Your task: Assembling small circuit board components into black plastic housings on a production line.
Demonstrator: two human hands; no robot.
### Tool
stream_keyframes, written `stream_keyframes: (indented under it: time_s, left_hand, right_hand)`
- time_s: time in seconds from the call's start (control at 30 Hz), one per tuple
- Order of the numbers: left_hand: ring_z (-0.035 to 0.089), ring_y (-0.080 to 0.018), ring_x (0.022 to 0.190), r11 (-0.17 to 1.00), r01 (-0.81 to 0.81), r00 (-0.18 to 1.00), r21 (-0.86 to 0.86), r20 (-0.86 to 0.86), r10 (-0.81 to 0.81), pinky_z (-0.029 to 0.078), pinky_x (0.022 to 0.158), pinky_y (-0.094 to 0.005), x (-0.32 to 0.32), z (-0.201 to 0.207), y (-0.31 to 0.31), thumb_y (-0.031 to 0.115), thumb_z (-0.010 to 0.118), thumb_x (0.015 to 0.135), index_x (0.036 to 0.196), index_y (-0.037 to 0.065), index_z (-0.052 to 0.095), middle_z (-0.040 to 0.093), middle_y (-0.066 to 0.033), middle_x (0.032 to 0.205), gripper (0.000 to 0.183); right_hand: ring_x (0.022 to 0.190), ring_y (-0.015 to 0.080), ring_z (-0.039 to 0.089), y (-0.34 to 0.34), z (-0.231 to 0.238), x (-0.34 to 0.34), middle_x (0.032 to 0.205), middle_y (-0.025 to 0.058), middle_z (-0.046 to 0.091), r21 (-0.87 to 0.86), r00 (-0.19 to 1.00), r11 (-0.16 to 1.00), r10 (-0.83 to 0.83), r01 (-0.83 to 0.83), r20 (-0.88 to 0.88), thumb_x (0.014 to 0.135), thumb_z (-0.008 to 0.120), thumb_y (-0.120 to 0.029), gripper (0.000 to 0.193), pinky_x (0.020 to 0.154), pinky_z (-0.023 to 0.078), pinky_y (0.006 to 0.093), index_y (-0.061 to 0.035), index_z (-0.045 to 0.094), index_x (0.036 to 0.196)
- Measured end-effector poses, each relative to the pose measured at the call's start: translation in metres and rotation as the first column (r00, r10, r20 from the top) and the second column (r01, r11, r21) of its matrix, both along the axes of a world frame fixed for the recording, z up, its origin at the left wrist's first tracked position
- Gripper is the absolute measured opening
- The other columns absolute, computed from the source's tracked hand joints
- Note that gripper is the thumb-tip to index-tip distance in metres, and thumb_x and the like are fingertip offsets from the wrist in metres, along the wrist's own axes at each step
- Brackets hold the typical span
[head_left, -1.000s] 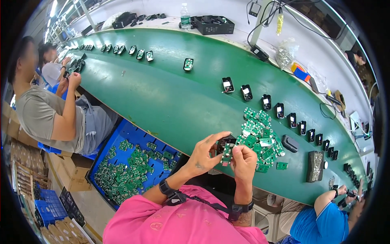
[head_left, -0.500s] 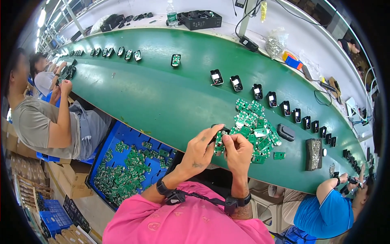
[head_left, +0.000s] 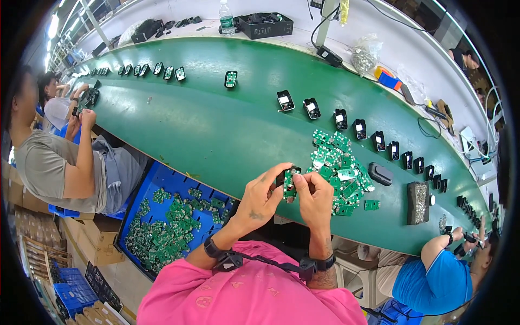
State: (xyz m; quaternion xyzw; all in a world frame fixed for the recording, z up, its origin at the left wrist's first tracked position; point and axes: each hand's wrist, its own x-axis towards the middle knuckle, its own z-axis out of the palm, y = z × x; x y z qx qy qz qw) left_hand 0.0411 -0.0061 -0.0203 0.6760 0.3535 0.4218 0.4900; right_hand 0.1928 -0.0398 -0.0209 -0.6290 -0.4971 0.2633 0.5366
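Over the near edge of a green bench (head_left: 216, 135), the left hand (head_left: 259, 197) curls around a black casing (head_left: 296, 169), while the right hand (head_left: 316, 199) pinches a green circuit board (head_left: 289, 188) against it between thumb and fingers; how far the board sits inside cannot be told. Just right of both hands lies a loose heap of boards (head_left: 340, 181), with a row of open black casings (head_left: 360, 129) beyond, and a blue tray (head_left: 168, 174) of more boards sits lower left.
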Motion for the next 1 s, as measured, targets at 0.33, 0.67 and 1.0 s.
stream_keyframes:
  time_s: [0.33,0.67,1.0]
  left_hand:
    - [0.063,-0.0112,0.085,0.976,0.099,0.983,-0.197,0.172,-0.065,0.052,0.074,-0.0268,-0.006,0.007,0.001,0.002,0.051,0.095,0.145,0.004,0.045,0.064,-0.0095,0.112,0.05]
    - [0.059,-0.0094,0.093,0.976,0.068,0.987,-0.206,0.155,-0.036,0.051,0.082,-0.0263,-0.006,-0.003,0.0,0.005,0.048,0.099,0.142,0.002,0.046,0.063,-0.0071,0.116,0.043]
    - [0.069,-0.0313,0.087,0.991,-0.106,0.994,-0.077,0.004,0.106,0.054,0.078,-0.0378,0.001,0.004,-0.004,0.011,0.046,0.102,0.136,0.002,0.049,0.067,-0.0225,0.102,0.036]
  right_hand:
    - [0.055,0.0078,0.047,0.009,-0.002,-0.007,0.062,0.0023,0.055,0.236,0.974,0.969,-0.117,0.07,0.194,0.095,0.07,-0.018,0.027,0.05,0.037,0.0278,0.001,0.062,0.078]
    - [0.057,0.0098,0.055,0.006,-0.005,-0.008,0.068,0.0057,0.061,0.103,0.989,0.993,0.035,-0.05,0.142,0.096,0.068,-0.018,0.025,0.051,0.043,0.0278,0.0007,0.057,0.084]
    - [0.077,0.0358,0.069,0.005,-0.002,-0.024,0.091,0.0217,0.069,0.103,0.981,0.993,0.028,-0.049,0.193,0.101,0.054,-0.018,0.031,0.067,0.053,0.0414,0.0022,0.058,0.123]
